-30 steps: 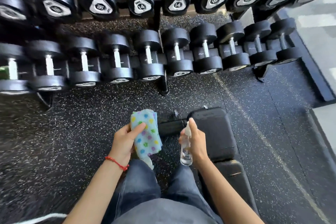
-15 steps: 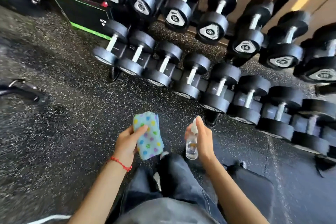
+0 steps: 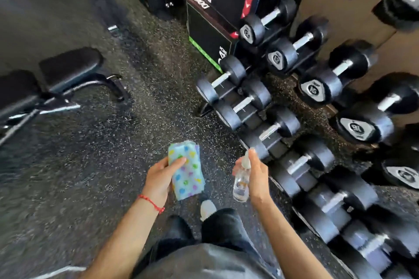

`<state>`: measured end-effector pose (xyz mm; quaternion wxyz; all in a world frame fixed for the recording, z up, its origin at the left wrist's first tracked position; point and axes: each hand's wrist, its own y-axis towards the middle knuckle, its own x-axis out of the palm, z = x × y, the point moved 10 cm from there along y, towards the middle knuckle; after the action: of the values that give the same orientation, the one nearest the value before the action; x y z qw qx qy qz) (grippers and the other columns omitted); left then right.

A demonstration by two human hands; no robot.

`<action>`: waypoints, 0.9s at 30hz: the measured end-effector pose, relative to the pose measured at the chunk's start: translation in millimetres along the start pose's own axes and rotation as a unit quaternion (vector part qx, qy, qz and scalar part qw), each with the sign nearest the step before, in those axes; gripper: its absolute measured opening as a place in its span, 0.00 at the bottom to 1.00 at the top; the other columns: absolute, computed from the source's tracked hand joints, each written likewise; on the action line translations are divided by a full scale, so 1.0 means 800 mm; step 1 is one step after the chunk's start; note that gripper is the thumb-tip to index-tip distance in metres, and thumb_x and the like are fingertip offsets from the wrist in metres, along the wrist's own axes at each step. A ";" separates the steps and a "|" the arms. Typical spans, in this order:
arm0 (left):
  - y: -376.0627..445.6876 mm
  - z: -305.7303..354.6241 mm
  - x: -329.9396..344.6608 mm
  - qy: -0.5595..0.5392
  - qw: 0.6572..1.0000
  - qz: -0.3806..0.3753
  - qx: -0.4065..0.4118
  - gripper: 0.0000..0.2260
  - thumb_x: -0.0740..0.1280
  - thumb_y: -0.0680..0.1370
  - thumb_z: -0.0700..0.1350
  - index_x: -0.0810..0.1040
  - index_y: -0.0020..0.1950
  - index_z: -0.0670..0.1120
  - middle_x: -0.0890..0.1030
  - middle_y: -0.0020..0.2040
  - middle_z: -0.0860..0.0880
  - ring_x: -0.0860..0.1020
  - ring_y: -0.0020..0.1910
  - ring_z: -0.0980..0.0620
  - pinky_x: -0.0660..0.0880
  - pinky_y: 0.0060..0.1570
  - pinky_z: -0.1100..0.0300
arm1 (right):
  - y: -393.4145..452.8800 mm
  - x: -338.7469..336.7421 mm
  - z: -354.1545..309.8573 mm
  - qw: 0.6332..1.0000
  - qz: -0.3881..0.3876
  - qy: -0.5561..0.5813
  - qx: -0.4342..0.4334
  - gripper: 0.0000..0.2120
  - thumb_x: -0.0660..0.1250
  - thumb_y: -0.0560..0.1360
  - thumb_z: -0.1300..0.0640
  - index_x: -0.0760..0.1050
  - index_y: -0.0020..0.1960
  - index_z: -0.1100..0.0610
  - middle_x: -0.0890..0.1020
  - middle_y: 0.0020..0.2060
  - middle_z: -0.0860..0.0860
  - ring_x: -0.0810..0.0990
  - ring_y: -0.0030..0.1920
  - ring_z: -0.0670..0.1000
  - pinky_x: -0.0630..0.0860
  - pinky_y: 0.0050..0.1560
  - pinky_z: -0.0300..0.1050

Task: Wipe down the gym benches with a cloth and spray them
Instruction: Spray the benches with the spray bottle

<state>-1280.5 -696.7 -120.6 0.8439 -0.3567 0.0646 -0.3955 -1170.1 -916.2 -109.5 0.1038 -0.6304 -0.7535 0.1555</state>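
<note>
Left hand [image 3: 159, 178]: closed around one folded cloth [image 3: 186, 169], thumb pressed across its face; a red string bracelet [image 3: 151, 203] is worn at the wrist.
Cloth: pale blue with coloured dots, held upright in front of the body, apart from the bottle.
Right hand [image 3: 255, 175]: wrapped around one small clear spray bottle [image 3: 241, 180], forefinger laid up over the nozzle; the bottle is held upright.
Legs: two dark trouser legs are seen below the hands, one pale shoe tip [image 3: 207, 209] showing between them.
Floor [image 3: 90, 165]: black speckled rubber, blurred in places.
Bench [image 3: 56, 79]: one black padded bench is seen at the far left, well apart from both hands, untouched; two pads on a dark metal frame.
Dumbbells [image 3: 249, 102]: two racked tiers run along the right; roughly a dozen are made out, an exact count lost to blur.
Boxes [image 3: 217, 18]: black stacked boxes with red and green edging stand behind the rack's far end.
</note>
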 end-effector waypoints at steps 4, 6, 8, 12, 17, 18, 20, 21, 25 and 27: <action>0.031 0.039 -0.008 -0.044 0.998 0.046 0.018 0.02 0.69 0.72 0.38 0.80 0.44 0.42 0.84 0.41 0.46 0.81 0.40 0.49 0.79 0.40 0.55 | 0.064 0.053 -0.033 0.998 -0.059 -0.024 -0.001 0.26 0.60 0.67 0.32 0.77 0.29 0.54 0.78 0.23 0.50 0.74 0.26 0.48 0.71 0.28 0.39; 0.044 0.053 -0.017 -0.053 0.997 0.058 0.021 0.03 0.69 0.72 0.39 0.81 0.45 0.42 0.84 0.41 0.46 0.82 0.39 0.50 0.79 0.36 0.57 | 0.089 0.081 -0.044 0.996 -0.083 -0.033 0.001 0.25 0.59 0.69 0.34 0.77 0.28 0.53 0.77 0.23 0.49 0.73 0.26 0.48 0.70 0.30 0.41; 0.058 0.066 -0.029 -0.061 0.996 0.070 0.018 0.06 0.69 0.73 0.39 0.80 0.48 0.41 0.83 0.43 0.44 0.82 0.40 0.49 0.80 0.34 0.58 | 0.112 0.112 -0.054 0.994 -0.108 -0.026 -0.006 0.24 0.59 0.71 0.36 0.76 0.27 0.53 0.76 0.23 0.48 0.72 0.26 0.47 0.69 0.31 0.43; 0.104 0.099 -0.063 -0.059 0.993 0.102 0.016 0.04 0.68 0.74 0.39 0.80 0.47 0.41 0.82 0.46 0.42 0.81 0.42 0.46 0.80 0.39 0.54 | 0.160 0.176 -0.073 0.986 -0.139 -0.078 -0.045 0.31 0.56 0.71 0.34 0.75 0.30 0.61 0.77 0.23 0.50 0.74 0.26 0.48 0.70 0.29 0.35; 0.188 0.159 -0.106 -0.064 0.991 0.118 0.016 0.06 0.69 0.74 0.39 0.79 0.50 0.39 0.81 0.49 0.39 0.80 0.48 0.41 0.76 0.52 0.45 | 0.230 0.272 -0.090 0.985 -0.149 -0.086 -0.034 0.30 0.55 0.73 0.38 0.75 0.31 0.63 0.77 0.24 0.54 0.75 0.27 0.50 0.72 0.29 0.36; 0.206 0.177 -0.117 -0.065 0.990 0.121 0.016 0.06 0.68 0.74 0.39 0.79 0.50 0.39 0.81 0.50 0.39 0.80 0.48 0.41 0.76 0.52 0.45 | 0.244 0.293 -0.097 0.985 -0.151 -0.078 -0.035 0.29 0.55 0.74 0.39 0.75 0.31 0.63 0.77 0.25 0.54 0.74 0.27 0.50 0.71 0.29 0.37; 0.237 0.213 -0.131 -0.064 0.991 0.117 0.027 0.05 0.68 0.74 0.39 0.79 0.49 0.40 0.81 0.49 0.39 0.80 0.46 0.43 0.78 0.49 0.48 | 0.267 0.332 -0.111 0.985 -0.156 -0.063 -0.035 0.28 0.56 0.74 0.41 0.74 0.32 0.65 0.75 0.25 0.55 0.73 0.26 0.49 0.70 0.26 0.37; 0.250 0.230 -0.138 -0.061 0.991 0.117 0.030 0.05 0.68 0.74 0.39 0.79 0.49 0.40 0.82 0.48 0.40 0.81 0.45 0.44 0.79 0.46 0.51 | 0.278 0.350 -0.119 0.985 -0.159 -0.057 -0.032 0.29 0.56 0.74 0.40 0.74 0.33 0.66 0.74 0.25 0.54 0.72 0.25 0.48 0.69 0.25 0.37; 0.316 0.312 -0.178 -0.056 0.989 0.134 0.039 0.06 0.69 0.73 0.40 0.79 0.48 0.40 0.82 0.46 0.43 0.81 0.43 0.46 0.79 0.44 0.52 | 0.339 0.437 -0.159 0.983 -0.166 -0.071 -0.045 0.32 0.55 0.74 0.39 0.73 0.34 0.69 0.75 0.25 0.55 0.73 0.26 0.49 0.70 0.27 0.35; 0.347 0.344 -0.186 -0.054 0.988 0.137 0.039 0.04 0.69 0.73 0.40 0.79 0.47 0.42 0.82 0.47 0.43 0.81 0.44 0.46 0.78 0.46 0.51 | 0.367 0.470 -0.178 0.982 -0.169 -0.070 -0.056 0.31 0.54 0.75 0.40 0.73 0.33 0.67 0.76 0.25 0.55 0.73 0.27 0.50 0.70 0.30 0.36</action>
<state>-1101.4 -318.3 -124.5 0.9057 -0.3318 0.0522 -0.2586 -919.4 -486.1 -98.9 0.0402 -0.4865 -0.8619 0.1370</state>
